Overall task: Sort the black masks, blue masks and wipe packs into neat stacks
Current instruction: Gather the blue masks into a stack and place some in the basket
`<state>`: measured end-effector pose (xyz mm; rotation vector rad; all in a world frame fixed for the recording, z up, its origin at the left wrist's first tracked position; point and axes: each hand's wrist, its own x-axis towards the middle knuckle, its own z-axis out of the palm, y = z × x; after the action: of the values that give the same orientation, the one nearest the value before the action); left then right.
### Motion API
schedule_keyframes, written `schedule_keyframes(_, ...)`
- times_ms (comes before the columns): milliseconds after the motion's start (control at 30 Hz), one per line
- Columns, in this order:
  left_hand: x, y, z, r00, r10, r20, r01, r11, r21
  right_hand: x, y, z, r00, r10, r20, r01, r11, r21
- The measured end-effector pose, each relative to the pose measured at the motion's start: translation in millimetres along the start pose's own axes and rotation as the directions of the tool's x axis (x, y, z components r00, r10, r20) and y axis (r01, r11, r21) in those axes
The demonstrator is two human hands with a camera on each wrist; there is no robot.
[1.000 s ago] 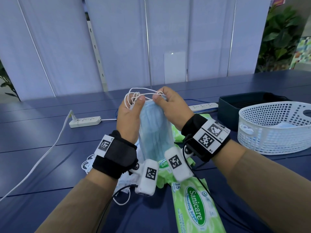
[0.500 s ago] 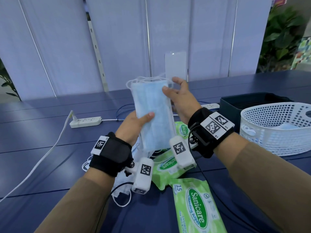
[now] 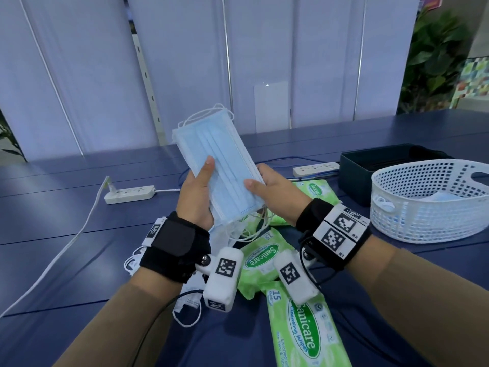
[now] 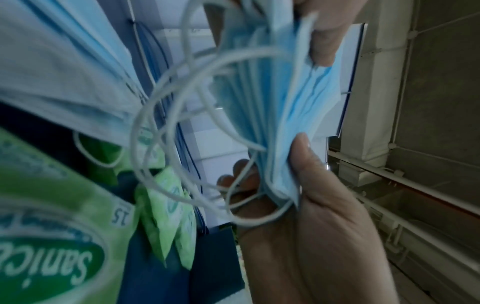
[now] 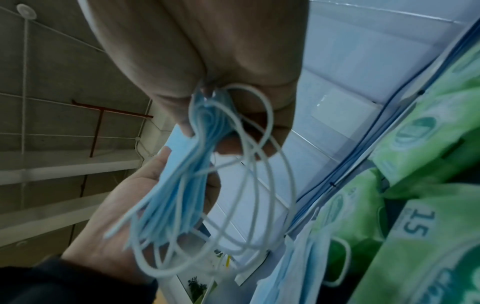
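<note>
A bundle of several blue masks (image 3: 219, 165) is held upright above the table, tilted left, white ear loops (image 3: 254, 223) dangling from its lower end. My left hand (image 3: 197, 192) grips its lower left edge, thumb on the front. My right hand (image 3: 267, 189) grips the lower right edge. The wrist views show the same bundle (image 4: 283, 98) (image 5: 182, 181) edge-on between both hands. Green wipe packs (image 3: 260, 260) (image 3: 301, 332) (image 3: 316, 190) lie on the table below. More blue masks (image 3: 190, 287) lie under my left wrist. No black masks are visible.
A white lattice basket (image 3: 428, 202) with a blue mask inside sits at the right, a dark box (image 3: 370, 168) behind it. Two white power strips (image 3: 129, 193) (image 3: 315, 168) and their cables lie on the blue table (image 3: 53, 234).
The mask bundle has been turned end over end and tilted left; the ear loops once at the top now hang below. My right hand dropped from the top edge to the lower right edge.
</note>
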<state>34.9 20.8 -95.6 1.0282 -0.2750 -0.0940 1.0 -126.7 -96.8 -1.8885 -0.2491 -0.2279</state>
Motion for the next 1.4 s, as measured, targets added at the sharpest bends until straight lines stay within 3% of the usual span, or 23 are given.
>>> schedule_keyframes(100,-5,-5,8,0.994,-0.084,0.073,0.080,0.996,0.047,3,-1,2,0.991,0.006,-0.137,0.010,0.993,0.116)
schedule_keyframes(233,-10,-17,16,0.994,0.071,0.087,-0.092,0.958,0.271,5,1,0,0.975,0.044,-0.217,-0.007,0.986,0.169)
schedule_keyframes(433,-11,-18,17,0.990,0.132,0.041,-0.138,0.939,0.315,-1,7,-6,0.967,-0.050,-0.249,0.034,0.997,-0.069)
schedule_keyframes(567,-10,-15,20,0.979,0.191,-0.076,-0.164,0.948,0.273,-5,1,-11,0.989,-0.083,-0.124,0.041,0.951,-0.307)
schedule_keyframes(700,-12,-14,24,0.982,0.167,-0.088,-0.144,0.964,0.222,-6,-6,-12,0.992,-0.089,-0.087,0.054,0.939,-0.340)
schedule_keyframes(767,-11,-12,23,0.980,0.174,-0.100,-0.147,0.962,0.229,-7,-8,-13,0.994,-0.065,-0.084,0.042,0.967,-0.253)
schedule_keyframes(867,-8,-9,20,0.969,0.180,-0.171,-0.151,0.974,0.170,-9,-12,-14,0.997,0.041,-0.071,-0.036,0.997,0.073)
schedule_keyframes(967,-8,-5,21,0.949,0.169,-0.267,-0.157,0.985,0.068,-10,-11,-6,0.983,0.169,0.069,-0.182,0.881,0.437)
schedule_keyframes(1067,-10,-4,24,0.935,0.171,-0.312,-0.175,0.984,0.015,-5,-7,9,0.966,0.230,0.118,-0.251,0.731,0.634)
schedule_keyframes(1233,-5,4,19,0.949,0.236,-0.207,-0.259,0.961,-0.095,9,-15,6,0.976,0.216,-0.025,-0.117,0.616,0.779)
schedule_keyframes(1267,-4,9,16,0.951,0.254,-0.177,-0.276,0.954,-0.117,9,-18,-1,0.977,0.203,-0.062,-0.085,0.645,0.759)
schedule_keyframes(1333,-1,17,9,0.950,0.279,-0.139,-0.295,0.949,-0.108,8,-18,-14,0.976,0.162,-0.144,-0.041,0.790,0.612)
schedule_keyframes(1400,0,23,3,0.953,0.290,-0.082,-0.293,0.956,-0.027,7,-14,-30,0.968,0.139,-0.211,-0.026,0.887,0.461)
